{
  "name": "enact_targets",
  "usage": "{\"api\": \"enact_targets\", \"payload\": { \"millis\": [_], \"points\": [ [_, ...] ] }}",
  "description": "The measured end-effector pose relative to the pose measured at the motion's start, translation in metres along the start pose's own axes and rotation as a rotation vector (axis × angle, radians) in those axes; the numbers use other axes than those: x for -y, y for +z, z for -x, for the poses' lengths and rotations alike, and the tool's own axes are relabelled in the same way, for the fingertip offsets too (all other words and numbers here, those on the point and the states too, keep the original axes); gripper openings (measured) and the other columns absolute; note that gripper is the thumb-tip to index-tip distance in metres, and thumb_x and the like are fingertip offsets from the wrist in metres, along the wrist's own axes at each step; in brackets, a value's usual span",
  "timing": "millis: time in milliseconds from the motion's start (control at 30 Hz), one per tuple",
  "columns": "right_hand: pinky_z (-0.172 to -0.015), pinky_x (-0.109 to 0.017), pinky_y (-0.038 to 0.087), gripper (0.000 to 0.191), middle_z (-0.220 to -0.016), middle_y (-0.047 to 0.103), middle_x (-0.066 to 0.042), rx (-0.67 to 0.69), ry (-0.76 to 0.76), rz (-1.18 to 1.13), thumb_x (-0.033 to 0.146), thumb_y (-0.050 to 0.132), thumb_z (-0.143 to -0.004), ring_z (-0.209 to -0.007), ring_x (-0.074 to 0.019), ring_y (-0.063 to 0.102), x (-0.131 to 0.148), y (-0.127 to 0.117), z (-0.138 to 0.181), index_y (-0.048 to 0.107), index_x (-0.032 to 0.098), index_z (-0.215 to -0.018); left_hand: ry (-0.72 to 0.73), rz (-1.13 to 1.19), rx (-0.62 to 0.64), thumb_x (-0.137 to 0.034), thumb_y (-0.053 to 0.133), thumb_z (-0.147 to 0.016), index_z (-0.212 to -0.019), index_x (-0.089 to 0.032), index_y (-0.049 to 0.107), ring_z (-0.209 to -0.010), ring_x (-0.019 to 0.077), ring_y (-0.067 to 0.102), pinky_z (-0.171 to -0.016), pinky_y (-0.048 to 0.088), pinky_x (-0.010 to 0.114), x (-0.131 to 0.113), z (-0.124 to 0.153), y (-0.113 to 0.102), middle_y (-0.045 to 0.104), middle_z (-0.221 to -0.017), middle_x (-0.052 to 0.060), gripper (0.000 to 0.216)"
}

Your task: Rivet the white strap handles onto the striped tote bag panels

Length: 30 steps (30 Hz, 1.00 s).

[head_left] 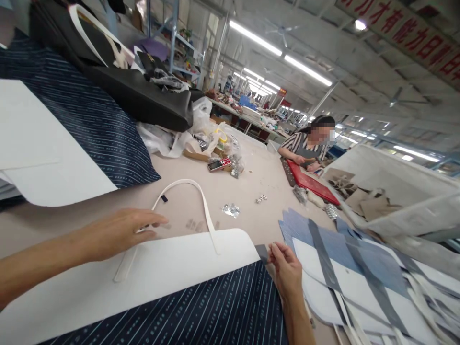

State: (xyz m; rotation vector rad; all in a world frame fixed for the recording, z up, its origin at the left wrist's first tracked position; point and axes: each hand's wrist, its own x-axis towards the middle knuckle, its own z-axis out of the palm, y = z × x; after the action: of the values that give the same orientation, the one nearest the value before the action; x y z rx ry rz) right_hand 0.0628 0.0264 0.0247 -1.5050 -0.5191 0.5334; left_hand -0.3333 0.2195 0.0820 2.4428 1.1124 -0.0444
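Note:
My left hand [120,231] lies over the white strap handle [187,188] of a bag panel [151,278] with a white top and dark blue striped lower part. Its fingers are stretched out, thumb and forefinger close together near the strap's left end. My right hand [285,268] sits at the panel's right edge, fingertips pinched on a small dark grey tab [261,251] that sticks out there. The panel lies flat on the beige table [251,177].
A stack of blue and white cut pieces with grey strips [345,268] lies to the right. More striped panels [82,120] and black bags [136,91] pile at the left. Small metal fittings [230,209], a calculator [219,164], a white bin [395,201]. A person [309,146] works at the far end.

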Motion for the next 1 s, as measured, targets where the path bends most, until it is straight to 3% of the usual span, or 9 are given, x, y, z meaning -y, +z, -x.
{"api": "enact_targets", "payload": {
  "millis": [133, 233, 333, 533, 700, 867, 1000],
  "points": [
    [-0.062, -0.027, 0.052, 0.026, -0.067, 0.067, 0.001, 0.261, -0.158, 0.316, 0.043, 0.080, -0.078, -0.062, -0.0147, 0.061, 0.029, 0.028, 0.049, 0.076, 0.019, -0.087, -0.067, 0.029, 0.169, -0.043, 0.061, -0.079, -0.123, -0.024, 0.065, -0.117, 0.0317, 0.064, -0.094, 0.045, 0.038, -0.022, -0.009, 0.010, 0.071, -0.127, 0.008, 0.048],
    [-0.062, -0.025, 0.050, 0.017, -0.072, 0.070, 0.000, 0.562, -0.096, 0.388, 0.037, 0.071, -0.087, -0.065, -0.0148, 0.062, 0.033, 0.060, 0.096, 0.076, 0.021, -0.089, -0.083, -0.010, 0.188, -0.039, 0.062, -0.073, -0.112, -0.023, 0.064, -0.110, 0.0316, 0.066, -0.085, 0.047, 0.038, -0.029, -0.017, 0.014, 0.071, -0.122, 0.008, 0.042],
    [-0.059, -0.024, 0.047, 0.014, -0.072, 0.071, 0.000, 0.727, -0.051, 0.447, 0.031, 0.067, -0.090, -0.062, -0.0136, 0.060, 0.021, 0.086, 0.127, 0.076, 0.021, -0.088, -0.094, -0.022, 0.198, -0.039, 0.062, -0.072, -0.110, -0.023, 0.062, -0.109, 0.0320, 0.065, -0.084, 0.046, 0.039, -0.031, -0.021, 0.017, 0.069, -0.121, 0.008, 0.042],
    [-0.069, -0.024, 0.050, 0.010, -0.078, 0.078, 0.001, 0.764, -0.048, 0.496, 0.024, 0.069, -0.088, -0.071, -0.0154, 0.070, 0.004, 0.101, 0.136, 0.079, 0.023, -0.086, -0.121, -0.029, 0.245, -0.040, 0.067, -0.069, -0.106, -0.023, 0.063, -0.102, 0.0315, 0.066, -0.076, 0.044, 0.036, -0.032, -0.032, 0.015, 0.073, -0.112, 0.009, 0.041],
    [-0.073, -0.025, 0.050, 0.009, -0.082, 0.078, 0.002, 0.776, -0.107, 0.547, 0.020, 0.071, -0.088, -0.076, -0.0161, 0.073, 0.007, 0.106, 0.137, 0.079, 0.024, -0.086, -0.131, 0.066, 0.347, -0.044, 0.074, -0.065, -0.096, -0.024, 0.069, -0.087, 0.0236, 0.066, -0.066, 0.041, 0.028, -0.026, -0.048, 0.003, 0.073, -0.090, 0.002, 0.038],
    [-0.073, -0.026, 0.049, 0.012, -0.081, 0.074, 0.001, 0.805, -0.194, 0.614, 0.016, 0.068, -0.090, -0.076, -0.0156, 0.070, 0.007, 0.109, 0.139, 0.076, 0.023, -0.085, -0.015, 0.084, 0.502, -0.037, 0.074, -0.066, -0.076, -0.023, 0.071, -0.074, 0.0169, 0.060, -0.060, 0.036, 0.024, -0.035, -0.065, -0.017, 0.068, -0.074, -0.003, 0.018],
    [-0.073, -0.026, 0.049, 0.015, -0.082, 0.073, 0.000, 0.803, -0.273, 0.626, 0.013, 0.067, -0.090, -0.076, -0.0155, 0.069, 0.003, 0.110, 0.140, 0.077, 0.024, -0.089, 0.075, 0.048, 0.642, -0.037, 0.078, -0.061, -0.072, -0.022, 0.073, -0.067, 0.0165, 0.055, -0.057, 0.034, 0.026, -0.044, -0.079, -0.025, 0.065, -0.069, -0.002, 0.019]
  ]
}}
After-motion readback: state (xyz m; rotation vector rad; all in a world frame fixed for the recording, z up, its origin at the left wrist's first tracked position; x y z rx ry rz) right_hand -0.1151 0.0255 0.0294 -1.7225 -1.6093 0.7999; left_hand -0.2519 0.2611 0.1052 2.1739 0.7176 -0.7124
